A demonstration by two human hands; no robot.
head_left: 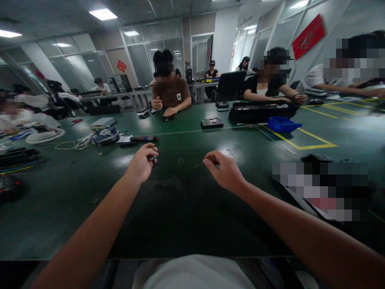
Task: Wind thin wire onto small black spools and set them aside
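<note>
My left hand (142, 163) is closed above the green table (180, 208), its fingers curled round a small dark object (152, 158) whose kind I cannot make out. Opposite it, my right hand (224, 170) pinches a thin, needle-like piece (197, 165) between thumb and forefinger. That piece points left, toward the left hand, with a gap between the two. Beyond my left hand lies a pen-shaped tool (144, 138) with a red end. Farther off, past my right hand, a hard drive (212, 123) rests with its green circuit board showing.
At the right are a blue bin (282, 124), a long black device (261, 112) and a blurred-out item (325, 192). Tangled cables (105, 135) and a white fan grille (45, 136) lie left. Across the table, a person in brown (177, 93) works on a small black object.
</note>
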